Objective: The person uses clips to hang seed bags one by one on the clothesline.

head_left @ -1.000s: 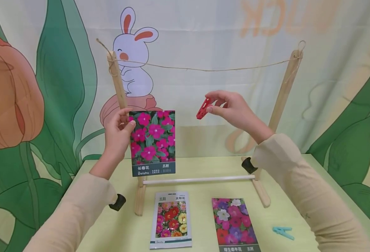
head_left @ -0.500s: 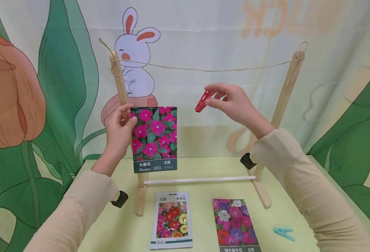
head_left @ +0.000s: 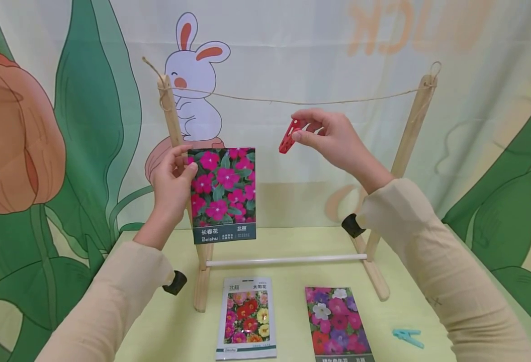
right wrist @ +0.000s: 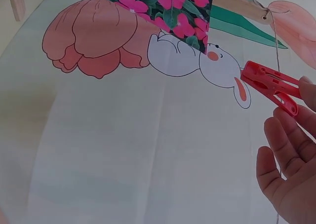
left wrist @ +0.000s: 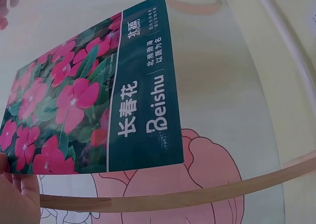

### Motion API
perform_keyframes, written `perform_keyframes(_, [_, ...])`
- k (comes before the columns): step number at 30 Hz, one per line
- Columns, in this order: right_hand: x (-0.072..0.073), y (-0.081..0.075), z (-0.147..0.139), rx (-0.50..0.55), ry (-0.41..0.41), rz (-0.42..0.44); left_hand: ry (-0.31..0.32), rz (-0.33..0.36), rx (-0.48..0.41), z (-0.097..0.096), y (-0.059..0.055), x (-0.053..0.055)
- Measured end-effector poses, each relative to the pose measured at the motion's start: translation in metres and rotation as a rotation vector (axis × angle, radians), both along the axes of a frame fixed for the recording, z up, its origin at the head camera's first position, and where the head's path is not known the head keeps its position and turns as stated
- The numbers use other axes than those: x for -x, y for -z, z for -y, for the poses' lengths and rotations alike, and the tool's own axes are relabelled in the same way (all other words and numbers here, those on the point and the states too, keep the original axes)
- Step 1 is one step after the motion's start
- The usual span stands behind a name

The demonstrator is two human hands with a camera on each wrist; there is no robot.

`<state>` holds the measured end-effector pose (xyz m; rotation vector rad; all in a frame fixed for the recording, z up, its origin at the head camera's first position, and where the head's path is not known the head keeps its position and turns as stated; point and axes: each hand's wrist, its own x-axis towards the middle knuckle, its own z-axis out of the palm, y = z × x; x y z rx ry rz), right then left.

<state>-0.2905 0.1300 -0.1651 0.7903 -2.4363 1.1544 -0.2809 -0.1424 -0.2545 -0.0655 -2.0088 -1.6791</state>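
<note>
My left hand [head_left: 172, 183] pinches the upper left edge of a seed packet [head_left: 224, 188] printed with magenta flowers, held upright in front of the stand's left post. In the left wrist view the packet [left wrist: 84, 100] fills much of the picture, with part of the hand [left wrist: 19, 197] at the lower left corner. Between thumb and fingertips my right hand [head_left: 331, 141] grips a red clothespin [head_left: 289, 137], a little below the twine [head_left: 301, 102]. The right wrist view shows the clothespin [right wrist: 270, 87] pointing away from the fingers, its jaws together.
A wooden stand has a left post [head_left: 171, 115], a right post [head_left: 411, 125] and a white crossbar [head_left: 288, 260]. On the table lie a white-bordered seed packet [head_left: 246, 319], a petunia-like flower packet [head_left: 338, 322] and a teal clothespin [head_left: 408, 337]. A printed curtain [head_left: 283, 45] hangs behind.
Both hands have risen: the left with the magenta flower packet, slightly rightward, and the right with the red clothespin, closer to the twine. Both grips stay the same.
</note>
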Motion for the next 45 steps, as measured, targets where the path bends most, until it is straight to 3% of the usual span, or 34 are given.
perform_keyframes(20, [-0.002, -0.022, 0.006, 0.019, 0.013, -0.049, -0.043, -0.067, 0.011, -0.007, -0.016, 0.002])
perform_keyframes(29, [-0.003, -0.029, 0.010, 0.013, 0.013, -0.077, -0.053, -0.063, 0.000, -0.008, -0.019, 0.002])
perform_keyframes(39, [-0.005, -0.039, 0.015, -0.028, 0.034, -0.113, -0.080, -0.073, 0.064, -0.010, -0.028, -0.001])
perform_keyframes(45, [-0.003, -0.042, 0.019, -0.029, 0.033, -0.136, -0.060, -0.079, 0.060, -0.011, -0.033, -0.002])
